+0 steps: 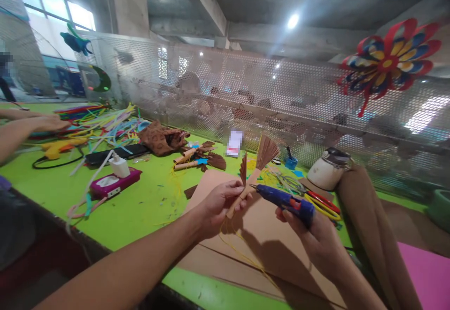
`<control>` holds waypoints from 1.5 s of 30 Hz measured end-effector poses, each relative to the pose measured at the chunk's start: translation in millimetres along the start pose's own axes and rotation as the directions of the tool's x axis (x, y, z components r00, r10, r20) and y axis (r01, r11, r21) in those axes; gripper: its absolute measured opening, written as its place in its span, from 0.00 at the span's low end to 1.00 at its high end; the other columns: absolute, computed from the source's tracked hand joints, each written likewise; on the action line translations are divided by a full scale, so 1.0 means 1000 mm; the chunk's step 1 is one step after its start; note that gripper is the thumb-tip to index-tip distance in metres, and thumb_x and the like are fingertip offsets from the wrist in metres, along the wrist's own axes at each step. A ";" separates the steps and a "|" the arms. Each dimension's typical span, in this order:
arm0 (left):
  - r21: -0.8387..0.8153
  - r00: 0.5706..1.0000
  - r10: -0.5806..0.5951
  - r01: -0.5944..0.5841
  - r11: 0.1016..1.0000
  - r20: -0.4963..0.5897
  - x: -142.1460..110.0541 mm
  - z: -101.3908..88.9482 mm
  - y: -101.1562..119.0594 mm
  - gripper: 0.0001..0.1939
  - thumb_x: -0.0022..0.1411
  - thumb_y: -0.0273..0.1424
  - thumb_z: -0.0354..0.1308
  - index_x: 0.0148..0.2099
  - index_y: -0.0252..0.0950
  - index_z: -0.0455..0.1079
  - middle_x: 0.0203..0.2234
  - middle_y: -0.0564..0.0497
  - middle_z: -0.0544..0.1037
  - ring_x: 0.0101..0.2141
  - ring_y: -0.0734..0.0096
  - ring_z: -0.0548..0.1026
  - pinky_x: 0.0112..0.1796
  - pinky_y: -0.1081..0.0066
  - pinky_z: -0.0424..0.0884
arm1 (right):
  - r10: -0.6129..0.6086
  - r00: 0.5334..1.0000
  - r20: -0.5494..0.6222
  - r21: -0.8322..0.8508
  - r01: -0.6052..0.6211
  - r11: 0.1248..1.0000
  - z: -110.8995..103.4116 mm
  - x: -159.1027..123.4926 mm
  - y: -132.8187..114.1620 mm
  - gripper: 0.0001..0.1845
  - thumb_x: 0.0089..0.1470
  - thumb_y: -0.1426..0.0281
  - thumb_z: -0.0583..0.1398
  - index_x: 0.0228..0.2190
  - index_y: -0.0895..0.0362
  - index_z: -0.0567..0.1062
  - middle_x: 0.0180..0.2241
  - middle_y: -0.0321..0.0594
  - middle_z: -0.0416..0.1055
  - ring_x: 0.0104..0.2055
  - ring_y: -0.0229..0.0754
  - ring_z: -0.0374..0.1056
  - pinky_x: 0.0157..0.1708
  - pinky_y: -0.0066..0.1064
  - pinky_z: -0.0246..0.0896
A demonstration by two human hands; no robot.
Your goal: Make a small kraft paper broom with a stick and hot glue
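Note:
My left hand (217, 205) is closed round a brown paper bird (253, 169) with pleated fan wings, held above the brown cardboard sheet (246, 249). Thin yellow strands (242, 254) hang from the bird. My right hand (312, 235) grips a blue glue gun (286, 201). Its nozzle points left and touches the bird's rolled body just below the fans. Both forearms reach in from the bottom of the view.
On the green table (140, 207) lie a pink box with a white charger (114, 179), red-and-yellow scissors (321, 204), a white pot (328, 169), more brown paper parts (198, 156) and coloured strips (101, 122). Another person's arms (24, 129) reach in at left. A perforated metal screen (267, 99) stands behind.

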State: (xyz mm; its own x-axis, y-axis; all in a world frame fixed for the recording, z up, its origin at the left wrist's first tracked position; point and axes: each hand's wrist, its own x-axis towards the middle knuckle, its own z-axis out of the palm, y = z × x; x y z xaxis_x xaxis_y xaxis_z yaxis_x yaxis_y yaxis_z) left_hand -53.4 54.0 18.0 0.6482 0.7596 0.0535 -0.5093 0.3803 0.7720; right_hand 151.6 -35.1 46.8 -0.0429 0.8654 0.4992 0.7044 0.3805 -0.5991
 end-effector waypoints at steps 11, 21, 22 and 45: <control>0.156 0.993 0.118 -0.115 0.981 -0.011 -0.004 0.007 -0.003 0.08 0.54 0.28 0.57 0.37 0.30 0.65 0.26 0.49 0.71 0.21 0.81 0.67 0.25 0.78 0.60 | -0.016 1.000 0.026 -0.067 0.018 0.998 0.008 -0.002 0.005 0.19 0.54 0.58 0.52 0.34 0.60 0.73 0.28 0.46 0.75 0.31 0.47 0.71 0.31 0.34 0.66; 0.139 0.990 0.137 -0.134 0.981 -0.014 -0.002 0.006 -0.003 0.08 0.53 0.28 0.57 0.36 0.32 0.65 0.27 0.49 0.71 0.22 0.80 0.67 0.23 0.78 0.58 | -0.103 0.993 -0.056 -0.200 0.090 0.976 0.010 -0.004 0.005 0.20 0.54 0.58 0.52 0.36 0.60 0.73 0.27 0.45 0.75 0.28 0.46 0.71 0.27 0.32 0.66; 0.133 0.991 0.135 -0.132 0.982 -0.018 -0.002 0.006 -0.003 0.08 0.52 0.28 0.58 0.36 0.32 0.65 0.27 0.49 0.71 0.22 0.80 0.67 0.23 0.78 0.58 | -0.115 0.991 -0.061 -0.205 0.101 0.974 0.010 -0.004 0.004 0.20 0.54 0.58 0.52 0.37 0.60 0.73 0.26 0.45 0.75 0.27 0.46 0.71 0.26 0.32 0.66; 0.209 0.985 0.171 -0.164 0.964 -0.016 -0.007 0.010 0.000 0.07 0.53 0.29 0.57 0.34 0.32 0.64 0.27 0.48 0.73 0.23 0.79 0.68 0.24 0.77 0.60 | -0.214 0.967 -0.135 -0.267 0.173 0.948 0.010 -0.003 -0.007 0.18 0.55 0.60 0.51 0.35 0.60 0.73 0.27 0.44 0.75 0.29 0.46 0.72 0.27 0.30 0.66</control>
State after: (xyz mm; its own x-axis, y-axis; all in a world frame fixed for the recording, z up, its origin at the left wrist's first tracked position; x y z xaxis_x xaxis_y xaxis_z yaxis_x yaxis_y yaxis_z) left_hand -52.3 44.0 24.2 0.5421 0.8219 0.1748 -0.4791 0.1314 0.8679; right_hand 139.5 -36.8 43.4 -0.0966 0.7116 0.6959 0.8499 0.4229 -0.3145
